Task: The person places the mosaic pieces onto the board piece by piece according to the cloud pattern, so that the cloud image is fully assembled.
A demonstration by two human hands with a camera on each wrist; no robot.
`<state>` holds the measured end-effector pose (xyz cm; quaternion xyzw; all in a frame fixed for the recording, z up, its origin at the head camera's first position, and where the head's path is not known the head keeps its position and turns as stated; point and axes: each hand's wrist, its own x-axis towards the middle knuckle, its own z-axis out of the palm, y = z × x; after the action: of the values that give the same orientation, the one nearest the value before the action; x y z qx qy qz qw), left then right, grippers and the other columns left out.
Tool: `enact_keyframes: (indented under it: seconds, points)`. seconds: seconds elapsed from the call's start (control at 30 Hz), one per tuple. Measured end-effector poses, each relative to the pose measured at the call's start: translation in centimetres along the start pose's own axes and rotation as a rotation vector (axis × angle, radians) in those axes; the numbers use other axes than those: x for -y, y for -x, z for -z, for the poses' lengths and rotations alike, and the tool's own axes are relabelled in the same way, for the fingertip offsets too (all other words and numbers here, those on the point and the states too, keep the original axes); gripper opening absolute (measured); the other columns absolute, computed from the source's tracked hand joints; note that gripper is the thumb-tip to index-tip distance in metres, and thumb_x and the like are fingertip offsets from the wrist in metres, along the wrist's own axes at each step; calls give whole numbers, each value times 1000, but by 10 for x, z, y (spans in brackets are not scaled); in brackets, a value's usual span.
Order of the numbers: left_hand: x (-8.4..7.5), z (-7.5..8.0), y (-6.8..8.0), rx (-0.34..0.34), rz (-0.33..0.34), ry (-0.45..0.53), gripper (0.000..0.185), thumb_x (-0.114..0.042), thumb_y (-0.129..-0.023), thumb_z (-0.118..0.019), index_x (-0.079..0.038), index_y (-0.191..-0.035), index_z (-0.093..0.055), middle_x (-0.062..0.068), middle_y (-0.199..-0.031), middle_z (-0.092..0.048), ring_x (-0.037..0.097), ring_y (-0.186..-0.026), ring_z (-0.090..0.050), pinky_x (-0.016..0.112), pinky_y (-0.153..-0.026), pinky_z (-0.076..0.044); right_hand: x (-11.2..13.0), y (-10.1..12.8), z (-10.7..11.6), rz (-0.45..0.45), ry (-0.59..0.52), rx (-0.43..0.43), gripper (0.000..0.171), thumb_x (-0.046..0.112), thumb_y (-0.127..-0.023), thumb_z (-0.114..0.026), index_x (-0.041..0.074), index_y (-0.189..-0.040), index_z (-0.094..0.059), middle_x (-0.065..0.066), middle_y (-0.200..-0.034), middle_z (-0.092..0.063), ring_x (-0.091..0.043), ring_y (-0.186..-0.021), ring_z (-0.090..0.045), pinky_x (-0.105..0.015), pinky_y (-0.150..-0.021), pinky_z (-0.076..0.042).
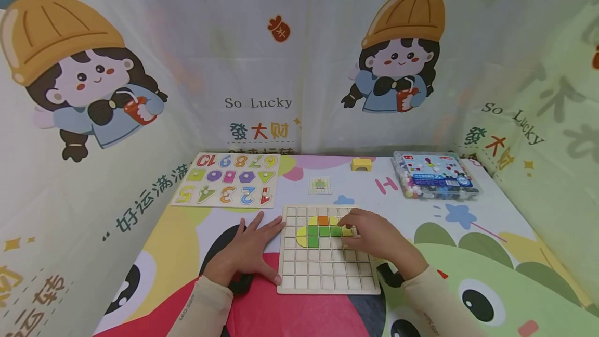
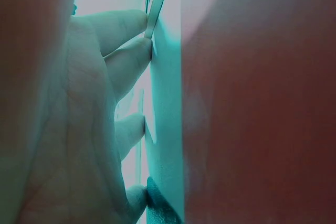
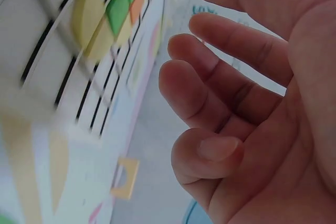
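A wooden grid board (image 1: pixel 327 267) lies on the table in front of me. On its upper rows sit an orange tile (image 1: pixel 323 220), green tiles (image 1: pixel 319 231) and yellow tiles (image 1: pixel 302 236). My left hand (image 1: pixel 248 254) lies flat on the table, its spread fingers against the board's left edge (image 2: pixel 165 103). My right hand (image 1: pixel 374 235) hovers over the board's upper right, its fingertips touching a yellow tile (image 1: pixel 347 231) beside the green ones. In the right wrist view the fingers (image 3: pixel 226 40) are loosely bent and hold nothing, and the board (image 3: pixel 58 72) shows with its tiles.
A number puzzle board (image 1: pixel 229 181) lies at the back left and a small pattern card (image 1: pixel 320 185) behind the grid board. A yellow arch block (image 1: pixel 362 164) and a clear plastic box of beads (image 1: pixel 435 176) stand at the back right. Printed fabric walls enclose the table.
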<state>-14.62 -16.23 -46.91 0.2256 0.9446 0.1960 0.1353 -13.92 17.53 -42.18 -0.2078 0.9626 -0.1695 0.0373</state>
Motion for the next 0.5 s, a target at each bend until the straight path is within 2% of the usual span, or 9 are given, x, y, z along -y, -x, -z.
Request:
enact_keyframes:
  seconds: [0.2, 0.5]
  points:
    - [0, 1, 1, -1, 0, -3, 127, -70, -57, -94, -31, -165, -39, -8, -175, -31, 40, -166, -6, 76, -127, 0, -25, 18, 10, -29, -29, -18, 30, 23, -90, -83, 13, -118, -77, 3, -99, -68, -12, -88, -60, -36, -79, -57]
    - [1, -2, 1, 0, -1, -12, 129, -71, -57, -93, -32, -166, -37, -9, -175, -30, 39, -166, -6, 76, -127, 0, -59, 43, 15, -16, -88, -43, 29, 18, -89, -84, 9, -116, -77, 2, -97, -69, -8, -78, -54, -27, -67, -49]
